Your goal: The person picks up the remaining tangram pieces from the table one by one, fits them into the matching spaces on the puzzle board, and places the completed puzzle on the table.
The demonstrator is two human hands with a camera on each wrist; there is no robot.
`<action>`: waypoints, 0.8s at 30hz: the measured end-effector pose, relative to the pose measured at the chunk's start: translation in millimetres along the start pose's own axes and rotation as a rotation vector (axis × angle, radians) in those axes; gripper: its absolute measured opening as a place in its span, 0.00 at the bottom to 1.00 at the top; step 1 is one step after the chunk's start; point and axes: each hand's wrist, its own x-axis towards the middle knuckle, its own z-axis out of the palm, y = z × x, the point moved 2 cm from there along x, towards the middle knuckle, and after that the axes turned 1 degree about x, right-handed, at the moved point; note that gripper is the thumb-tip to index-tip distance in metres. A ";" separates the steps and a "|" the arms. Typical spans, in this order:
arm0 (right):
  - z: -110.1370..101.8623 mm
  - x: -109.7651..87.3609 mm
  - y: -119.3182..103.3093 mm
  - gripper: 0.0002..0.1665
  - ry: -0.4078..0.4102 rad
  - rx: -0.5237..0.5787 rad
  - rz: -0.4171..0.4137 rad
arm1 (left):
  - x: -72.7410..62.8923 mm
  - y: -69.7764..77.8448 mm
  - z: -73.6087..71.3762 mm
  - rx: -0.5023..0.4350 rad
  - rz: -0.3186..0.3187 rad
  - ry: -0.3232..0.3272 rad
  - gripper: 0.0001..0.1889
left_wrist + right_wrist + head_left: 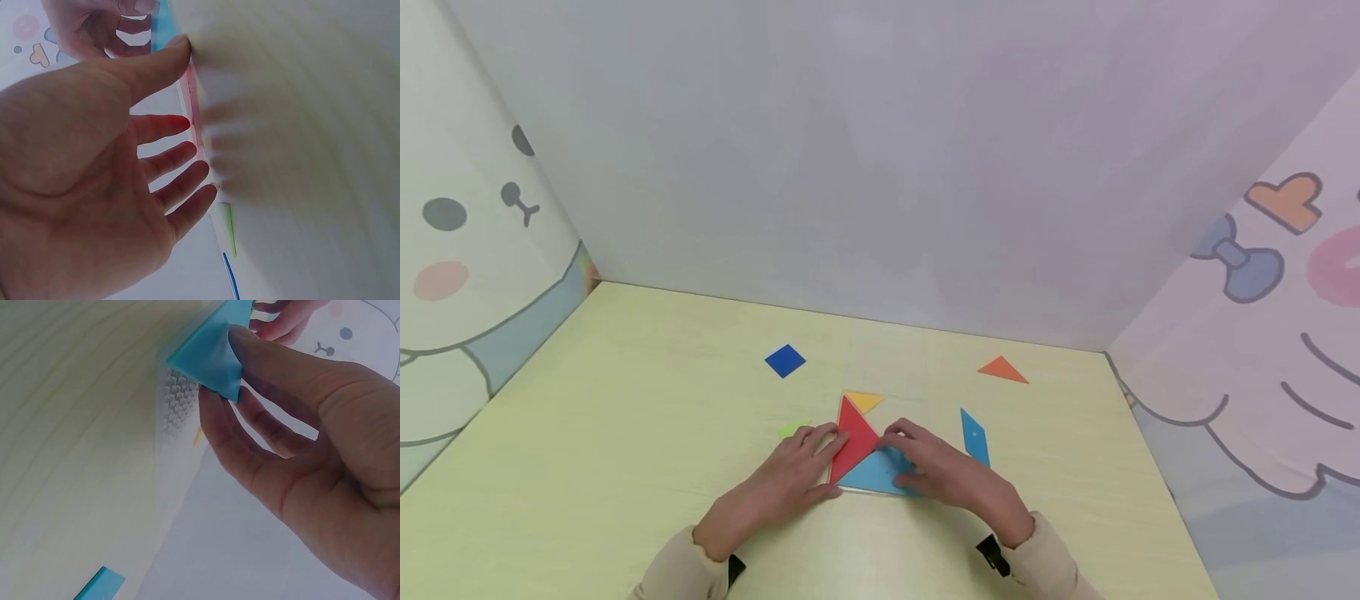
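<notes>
My left hand rests at the left of a large red triangle, its extended fingertips touching the piece. The thumb lies lower, near the bottom edge of a thin pale tray. My right hand pinches a large light blue triangle at its right corner between thumb and fingers. This blue piece lies against the red one, and the right hand covers part of it. Behind the red piece is a yellow triangle. A green piece lies partly hidden by the left hand.
A dark blue square lies at the back left of the table. Toward the back right is an orange triangle, with a blue parallelogram nearer to me. Printed cloth walls enclose the table at the back and sides.
</notes>
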 end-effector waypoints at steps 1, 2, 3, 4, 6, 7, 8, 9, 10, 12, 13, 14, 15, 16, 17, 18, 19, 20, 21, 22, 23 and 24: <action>0.2 0.2 -0.1 0.28 0.004 0.002 -0.007 | 0.4 0.2 0.3 0.001 0.004 0.002 0.40; 0.4 0.4 0.1 0.28 0.005 0.004 -0.008 | 0.6 0.3 0.4 0.000 0.005 0.002 0.40; 0.5 0.6 0.1 0.28 0.006 0.002 -0.008 | 0.6 0.3 0.3 0.000 0.005 0.002 0.40; 0.5 0.7 -0.1 0.28 0.005 0.003 -0.006 | 0.7 0.2 0.4 0.000 0.004 0.002 0.40; 0.7 1.2 -0.2 0.28 0.001 0.005 -0.001 | 0.9 -0.1 0.7 -0.001 0.004 0.002 0.40; 0.9 1.6 -0.5 0.28 -0.001 0.007 -0.004 | 0.9 -0.5 0.8 0.001 0.003 0.001 0.39; 1.1 1.8 -0.8 0.28 -0.005 0.007 -0.005 | 0.9 -0.9 0.9 0.004 0.005 0.002 0.39; 1.4 2.1 -1.2 0.28 -0.007 0.003 -0.012 | 1.2 -1.2 1.2 0.009 0.008 0.004 0.39; 1.6 2.5 -1.6 0.28 -0.008 0.001 -0.019 | 1.2 -1.5 1.5 0.011 0.011 0.006 0.39; 2.4 3.3 -2.1 0.28 -0.010 -0.006 -0.034 | 1.4 -2.0 2.3 0.018 0.018 0.010 0.39; 2.4 3.5 -2.5 0.28 -0.011 -0.007 -0.039 | 1.5 -2.3 2.7 0.020 0.021 0.011 0.39; 2.5 3.6 -2.7 0.28 -0.013 -0.008 -0.037 | 1.6 -2.5 3.2 0.023 0.022 0.012 0.39; 2.5 3.9 -2.7 0.28 -0.013 -0.009 -0.038 | 1.7 -2.6 3.6 0.025 0.023 0.012 0.39; 2.4 3.9 -2.9 0.28 -0.016 -0.005 -0.034 | 1.8 -2.7 3.9 0.026 0.023 0.012 0.39; 2.3 4.0 -3.1 0.29 -0.019 -0.002 -0.029 | 1.9 -2.8 4.2 0.028 0.022 0.011 0.39; 2.2 4.1 -3.2 0.29 -0.022 0.001 -0.023 | 1.9 -2.8 4.3 0.030 0.021 0.010 0.39; 2.4 4.3 -3.2 0.29 -0.024 0.004 -0.018 | 1.9 -2.7 4.4 0.030 0.021 0.009 0.39; 2.6 4.5 -3.1 0.29 -0.026 0.005 -0.016 | 1.9 -2.6 4.3 0.030 0.019 0.008 0.40; 2.8 4.6 -3.2 0.29 -0.027 0.006 -0.013 | 1.9 -2.5 4.1 0.030 0.019 0.008 0.40; 3.1 4.7 -3.3 0.29 -0.029 0.006 -0.007 | 1.7 -2.4 3.7 0.030 0.018 0.008 0.40; 3.4 5.0 -3.3 0.29 -0.029 0.004 -0.011 | 1.7 -2.3 3.4 0.031 0.018 0.009 0.40; 3.9 5.4 -3.3 0.29 -0.029 0.002 -0.014 | 1.6 -2.2 3.1 0.032 0.019 0.011 0.39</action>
